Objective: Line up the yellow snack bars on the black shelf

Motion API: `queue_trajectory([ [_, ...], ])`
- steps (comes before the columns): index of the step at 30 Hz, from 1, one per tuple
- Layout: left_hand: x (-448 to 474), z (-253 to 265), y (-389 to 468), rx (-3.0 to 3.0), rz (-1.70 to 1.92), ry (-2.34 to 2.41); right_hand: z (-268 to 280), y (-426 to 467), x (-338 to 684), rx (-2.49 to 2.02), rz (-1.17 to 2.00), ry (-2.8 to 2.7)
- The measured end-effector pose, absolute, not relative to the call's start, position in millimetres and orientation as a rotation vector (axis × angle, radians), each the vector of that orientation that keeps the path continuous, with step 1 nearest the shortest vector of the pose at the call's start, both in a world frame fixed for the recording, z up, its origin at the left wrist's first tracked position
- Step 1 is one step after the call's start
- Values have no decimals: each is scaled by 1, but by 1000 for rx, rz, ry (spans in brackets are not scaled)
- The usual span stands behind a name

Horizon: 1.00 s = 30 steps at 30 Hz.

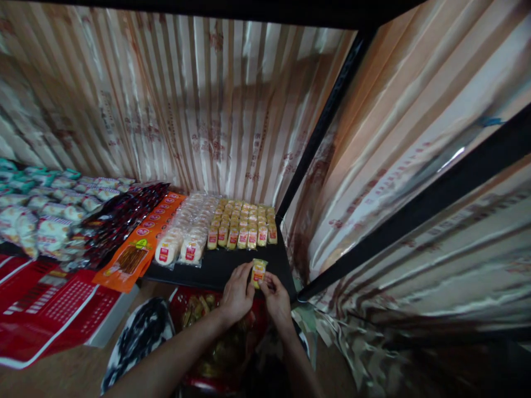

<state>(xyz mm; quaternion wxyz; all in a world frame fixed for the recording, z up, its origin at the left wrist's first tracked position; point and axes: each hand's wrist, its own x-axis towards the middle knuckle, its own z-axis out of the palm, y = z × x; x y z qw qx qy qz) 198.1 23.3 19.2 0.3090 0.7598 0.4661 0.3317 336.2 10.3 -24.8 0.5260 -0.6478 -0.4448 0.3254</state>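
A small yellow snack packet with a red label is held upright between my two hands, just in front of the black shelf's edge. My left hand pinches its left side, thumb towards me. On its lower right side, my right hand grips it with thumb and fingers. Beyond the hands, rows of matching yellow packets stand on the black shelf. Below my arms sits a red container with more yellow-wrapped packets inside, partly hidden by my forearms.
Round white packaged crackers, an orange snack pack, dark shiny packets and white packets line the shelf leftward. A red box is at lower left. Black frame posts and printed plastic sheeting bound the space.
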Motion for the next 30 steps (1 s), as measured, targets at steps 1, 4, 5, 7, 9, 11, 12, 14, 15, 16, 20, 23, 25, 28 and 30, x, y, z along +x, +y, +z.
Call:
queue_trajectory([
  [1,202,18,27,2000,874,1227,-24,17,338,-1547,777,-1042],
  [4,213,19,37,1986,849,1185,-20,34,345,-1581,727,-1020],
  [5,217,19,40,1982,835,1169,-19,40,347,-1600,701,-1024],
  [7,223,21,47,1970,813,1155,-18,50,353,-1638,653,-1040],
  [9,229,21,53,1957,802,1158,-18,60,359,-1672,612,-1047],
  [11,235,20,59,1948,793,1163,-19,69,364,-1701,572,-1061],
  [12,237,19,62,1945,787,1164,-20,74,367,-1715,552,-1071],
  [14,240,18,68,1942,769,1170,-20,82,370,-1740,523,-1096],
  [15,242,17,71,1941,762,1176,-21,86,371,-1748,515,-1107],
  [16,243,17,74,1939,757,1182,-21,90,372,-1753,510,-1113],
  [20,247,16,83,1945,746,1202,-21,103,372,-1760,499,-1103],
  [23,249,15,87,1971,715,1226,-22,108,370,-1785,471,-1107],
  [25,250,13,89,1976,705,1240,-24,110,369,-1781,457,-1117],
  [28,250,10,90,1985,709,1232,-28,111,366,-1739,434,-1127],
  [30,250,8,91,1994,708,1227,-31,111,365,-1736,396,-1140],
])
